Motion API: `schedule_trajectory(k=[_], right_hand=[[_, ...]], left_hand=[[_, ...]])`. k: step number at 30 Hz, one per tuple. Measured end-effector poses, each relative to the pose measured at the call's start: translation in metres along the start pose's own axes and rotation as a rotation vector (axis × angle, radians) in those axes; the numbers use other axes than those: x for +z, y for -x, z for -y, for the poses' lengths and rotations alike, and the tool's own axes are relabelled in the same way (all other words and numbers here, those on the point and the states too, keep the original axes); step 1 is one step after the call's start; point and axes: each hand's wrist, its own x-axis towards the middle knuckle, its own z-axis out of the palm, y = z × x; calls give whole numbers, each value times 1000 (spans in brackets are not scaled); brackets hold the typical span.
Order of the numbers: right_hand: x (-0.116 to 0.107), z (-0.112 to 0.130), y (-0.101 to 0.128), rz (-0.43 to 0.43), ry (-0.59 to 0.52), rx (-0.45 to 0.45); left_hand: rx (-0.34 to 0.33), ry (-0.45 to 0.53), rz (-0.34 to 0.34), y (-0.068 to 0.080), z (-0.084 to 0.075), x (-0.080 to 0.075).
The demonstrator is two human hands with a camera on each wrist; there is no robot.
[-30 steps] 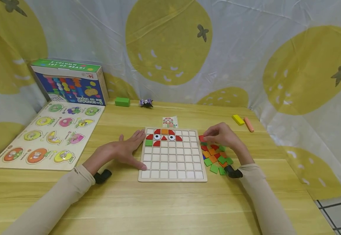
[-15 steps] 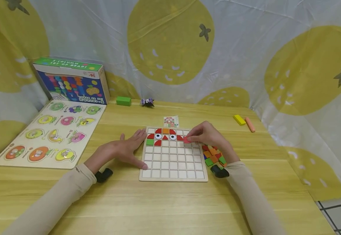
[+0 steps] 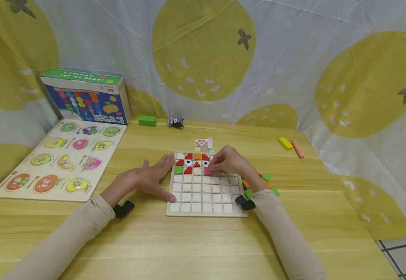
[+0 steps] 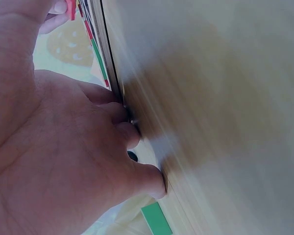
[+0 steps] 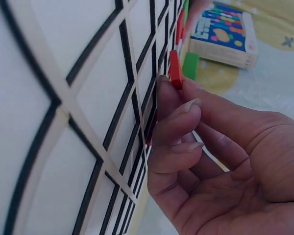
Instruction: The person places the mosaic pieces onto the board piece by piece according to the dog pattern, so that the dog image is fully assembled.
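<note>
My left hand (image 3: 150,178), fingers outstretched, rests along the left edge of the grid board (image 3: 196,197), which looks stiff. Just my side of the second eye tile (image 3: 205,163) is the red tile (image 3: 208,171), probably light, rigid, slightly slick, best taken by its thin edges; my right hand (image 3: 229,160) pinches it.

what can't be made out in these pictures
Head view: board cells under the right hand, which covers part of the grid board.
Head view: some of the loose tiles, behind the right wrist.
Head view: fine details on the small card, too small.
Left wrist view: the whole red tile, cut off by the top edge.
</note>
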Motion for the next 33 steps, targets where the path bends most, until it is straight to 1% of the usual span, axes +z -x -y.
schedule_trajectory(k=[3,6,8,14,17,21,24,26,27,30,31,32,33], right_hand=[[4,2,-1,-8,17,19],[7,5,-2,-19,41,32],[9,6,-3,-25,58,45],[12,10,-4,-40,99,80],[12,11,-4,-47,106,82],[10,11,-5,-79,128,13],[11,11,-6,-88,142,-53],[13,11,-9,-65,150,-87],[14,11,-10,-46,153,-98],[18,10,-13,9,180,-142],[19,11,-14,25,188,-153],[19,11,-14,37,194,-161],[19,11,-14,47,198,-162]], left_hand=[[4,-4,-10,-4,6,4],[-2,-5,-15,-5,7,5],[-15,-9,-13,-4,5,5],[-5,3,6,5,-7,-2],[2,-9,1,0,-2,0],[10,-29,-18,-9,11,6],[23,-14,-17,-6,9,4],[27,4,-5,-1,2,0],[32,6,-4,-1,2,0],[22,18,9,6,-6,-4],[23,18,9,6,-7,-4],[31,11,4,4,-3,-2],[31,7,3,4,-3,-2]])
